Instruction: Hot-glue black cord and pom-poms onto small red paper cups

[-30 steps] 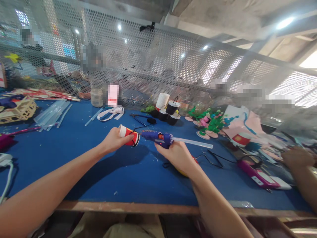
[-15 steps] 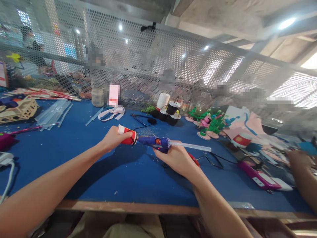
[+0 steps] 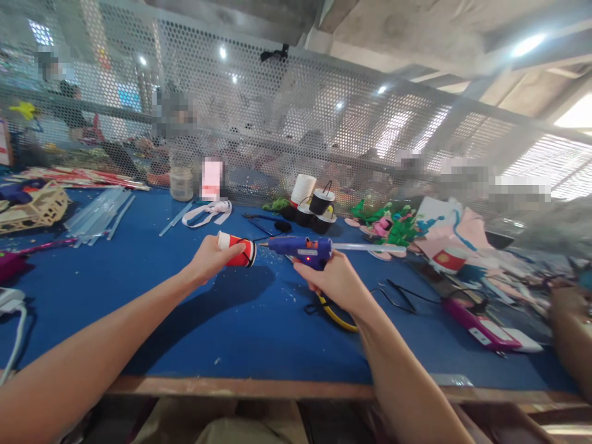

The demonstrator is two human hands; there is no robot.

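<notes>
A red and white paper cup (image 3: 239, 253) lies on its side in the air, gripped by my left hand (image 3: 209, 259), with a black cord or band around its end. My right hand (image 3: 337, 279) is wrapped round the handle of a blue glue gun (image 3: 303, 248) whose small red light is lit. The gun's nozzle points left at the cup, a small distance from it. A clear glue stick (image 3: 370, 247) juts out of the gun's back. Beneath my right hand, yellow-handled pliers (image 3: 340, 314) rest on the table, partly hidden.
Several glue sticks (image 3: 99, 213) lie at the left near a wooden basket (image 3: 37, 206). Black cups (image 3: 321, 202) and green and pink craft pieces (image 3: 398, 227) stand at the back. A purple power strip (image 3: 478, 327) lies right, near another person's hand (image 3: 568, 302).
My right hand has drawn the glue gun slightly right and up, away from the cup, and levelled it. The cup stays nearly where it was in my left hand.
</notes>
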